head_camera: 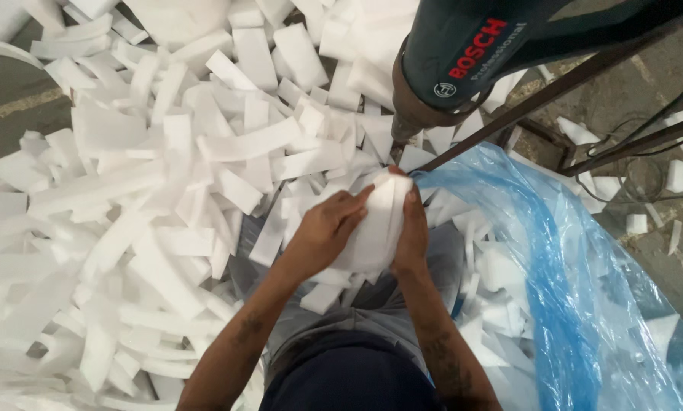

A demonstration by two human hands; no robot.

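Both hands clasp one white foam block (378,221) between them: the left hand (328,228) wraps its left face, the right hand (411,228) presses its right. The block's long axis runs away from the person, its far end just under the drill (463,61) tip mounted above. Loose foam strips (166,190) lie heaped left of the hands, a blue bag (577,304) to their right.
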